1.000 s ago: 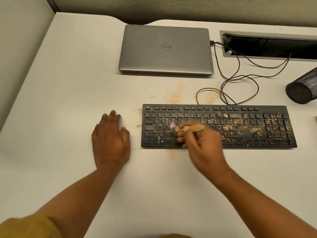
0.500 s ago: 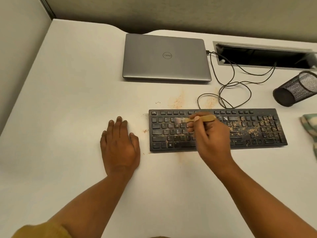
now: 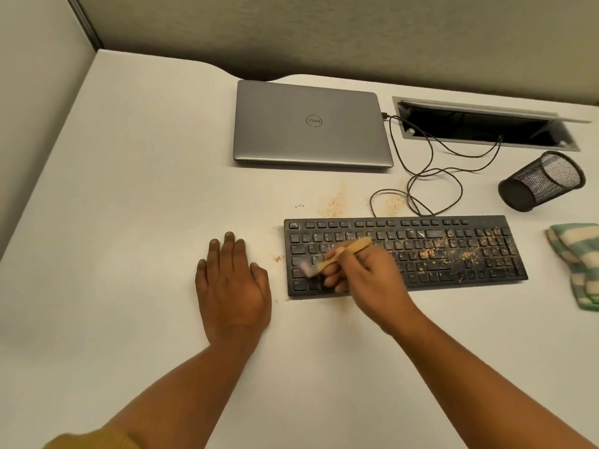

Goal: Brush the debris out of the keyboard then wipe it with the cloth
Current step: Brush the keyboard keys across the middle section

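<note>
Brushing step: we sweep the left end of the keyboard (image 3: pixel 453 251) | right hand (image 3: pixel 366 277) grips brush (image 3: pixel 351 247), left hand (image 3: pixel 231 286) flat and empty on bench (image 3: pixel 155 222) | next: crumbs (image 3: pixel 428 253) on right keys | cloth (image 3: pixel 577 264) lies right of keyboard

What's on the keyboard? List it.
Tan debris litters the right half of the keyboard; the right hand holds a brush over its left keys. Keys under that hand are hidden.

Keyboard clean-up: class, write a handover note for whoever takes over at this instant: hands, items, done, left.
Left hand flat on the desk, holding nothing.
Right hand grips the brush, bristles on the left end of the keyboard.
Cloth lies right of the keyboard, untouched.
Done: left keys look mostly clear.
Left: debris covers the right half; brush it out, then wipe.
</note>
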The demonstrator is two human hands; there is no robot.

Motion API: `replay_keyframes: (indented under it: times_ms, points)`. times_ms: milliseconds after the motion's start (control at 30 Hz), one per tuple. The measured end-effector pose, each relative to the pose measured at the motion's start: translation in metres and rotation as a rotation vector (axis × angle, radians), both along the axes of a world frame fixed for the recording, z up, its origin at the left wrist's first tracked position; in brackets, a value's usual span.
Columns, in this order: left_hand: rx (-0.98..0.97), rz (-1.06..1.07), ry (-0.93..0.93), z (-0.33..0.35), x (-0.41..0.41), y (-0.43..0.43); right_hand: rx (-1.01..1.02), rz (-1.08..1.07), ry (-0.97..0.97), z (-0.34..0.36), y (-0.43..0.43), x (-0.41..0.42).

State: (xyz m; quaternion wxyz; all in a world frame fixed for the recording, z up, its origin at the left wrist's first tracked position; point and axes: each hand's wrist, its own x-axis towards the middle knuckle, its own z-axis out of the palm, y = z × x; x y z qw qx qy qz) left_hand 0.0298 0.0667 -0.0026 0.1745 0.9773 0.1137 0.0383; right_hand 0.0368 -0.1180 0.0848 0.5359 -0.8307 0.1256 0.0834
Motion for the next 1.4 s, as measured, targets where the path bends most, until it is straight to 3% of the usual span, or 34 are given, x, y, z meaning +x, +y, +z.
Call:
replay_keyframes:
  times_ms: [167,267,400,533,633,733,1400]
  points:
    - [-0.007,-0.001,-0.01,-0.001,0.0,0.0,-0.077,-0.234,-0.178,0.002,-0.011,0.007]
    - [-0.008,-0.004,-0.007,-0.001,-0.001,0.001,-0.068,-0.124,-0.046,0.001,-0.008,0.006]
    - [-0.005,-0.002,-0.007,-0.002,0.0,0.001,-0.031,-0.231,-0.11,0.007,-0.018,0.012]
    - [-0.005,-0.006,-0.003,-0.002,0.0,0.0,-0.075,-0.079,-0.032,0.005,-0.014,0.01]
    - [-0.009,-0.004,-0.007,-0.002,0.0,0.0,-0.045,-0.14,-0.066,0.008,-0.014,0.012]
    - [-0.012,0.0,-0.009,0.0,0.0,0.0,-0.071,-0.051,-0.012,0.008,-0.012,0.012]
    - [-0.024,0.005,0.014,0.001,0.0,0.0,-0.271,0.099,-0.137,0.008,-0.009,-0.009]
